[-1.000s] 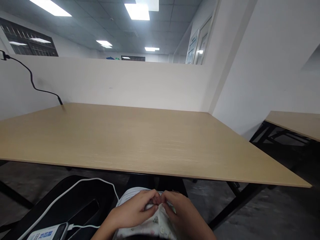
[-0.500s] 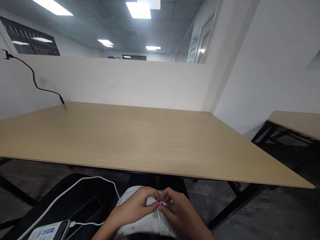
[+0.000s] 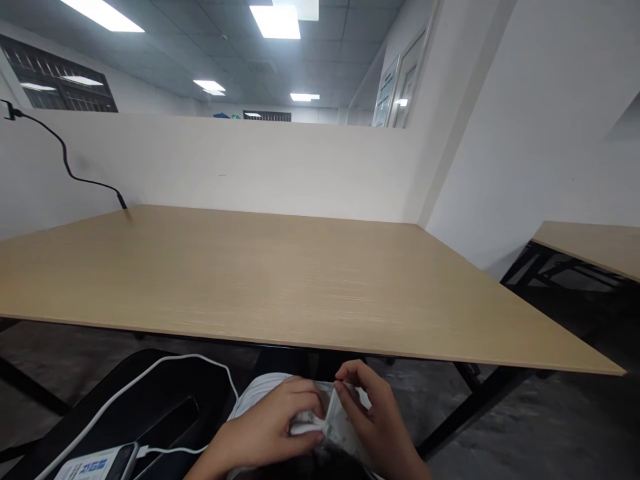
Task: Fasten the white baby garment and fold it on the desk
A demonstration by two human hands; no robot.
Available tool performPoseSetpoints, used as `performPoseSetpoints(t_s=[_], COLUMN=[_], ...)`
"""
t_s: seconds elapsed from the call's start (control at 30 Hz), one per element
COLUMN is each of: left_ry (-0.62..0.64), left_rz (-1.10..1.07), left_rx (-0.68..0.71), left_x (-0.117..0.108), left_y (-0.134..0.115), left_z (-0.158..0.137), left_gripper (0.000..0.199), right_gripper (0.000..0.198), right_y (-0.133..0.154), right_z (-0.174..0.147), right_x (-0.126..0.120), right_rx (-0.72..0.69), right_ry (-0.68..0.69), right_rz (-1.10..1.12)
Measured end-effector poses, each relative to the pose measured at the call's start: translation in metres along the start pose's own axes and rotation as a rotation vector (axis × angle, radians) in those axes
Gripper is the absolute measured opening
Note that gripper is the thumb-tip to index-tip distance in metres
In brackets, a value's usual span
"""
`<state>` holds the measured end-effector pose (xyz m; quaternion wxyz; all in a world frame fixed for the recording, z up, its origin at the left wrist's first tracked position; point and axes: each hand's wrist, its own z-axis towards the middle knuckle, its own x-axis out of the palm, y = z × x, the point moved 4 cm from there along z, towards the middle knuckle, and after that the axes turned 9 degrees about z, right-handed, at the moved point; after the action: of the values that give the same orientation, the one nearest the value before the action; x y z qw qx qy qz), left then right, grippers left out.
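Observation:
A white shirt with a small printed pattern, worn on my body, lies over my lap at the bottom of the head view. My left hand is closed on a bunched fold of it, thumb below and fingers curled above. To its right, my right hand pinches the shirt's front edge between thumb and fingertips and holds that edge up at a slant. The two hands are a little apart. Dark hair at the bottom covers part of the cloth, and no button can be made out between the fingers.
A wooden table spans the view in front of me, its near edge just beyond my hands. On the left, a black chair carries a power bank with a white cable. A black flexible stand rises at the table's far left.
My right hand has moved up and slightly right, drawing the shirt's edge away from my left hand. Earlier, both hands' fingertips met at one spot on the cloth.

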<state>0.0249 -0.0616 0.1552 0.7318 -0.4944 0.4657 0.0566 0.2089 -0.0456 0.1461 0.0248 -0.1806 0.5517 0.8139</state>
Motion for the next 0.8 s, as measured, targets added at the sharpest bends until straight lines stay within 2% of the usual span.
performPoseSetpoints(t_s=[0.13,0.23,0.47,0.67,0.8], left_ry=[-0.047,-0.051,-0.091,-0.105,-0.103], left_rz=[-0.013,-0.023,0.042,0.050,0.055], left_rx=[-0.052,-0.035,-0.142,-0.156,-0.146], left_x=[0.002,0.001,0.002,0.002,0.001], left_y=[0.004,0.004,0.014,0.015,0.015], left_z=[0.001,0.003,0.002,0.001,0.001], left_gripper=[0.015,0.014,0.011,0.016,0.014], right_gripper=[0.008,0.008,0.012,0.017,0.009], right_y=[0.012,0.011,0.003,0.004,0.004], right_z=[-0.005,-0.006,-0.005,-0.006,-0.006], right_x=[0.010,0.015,0.013,0.012,0.013], right_rx=[-0.007,0.011,-0.016,-0.098,-0.091], right_ry=[0.238,0.321,0.233,0.195,0.203], right_rz=[-0.125,-0.219,-0.383,-0.377,-0.343])
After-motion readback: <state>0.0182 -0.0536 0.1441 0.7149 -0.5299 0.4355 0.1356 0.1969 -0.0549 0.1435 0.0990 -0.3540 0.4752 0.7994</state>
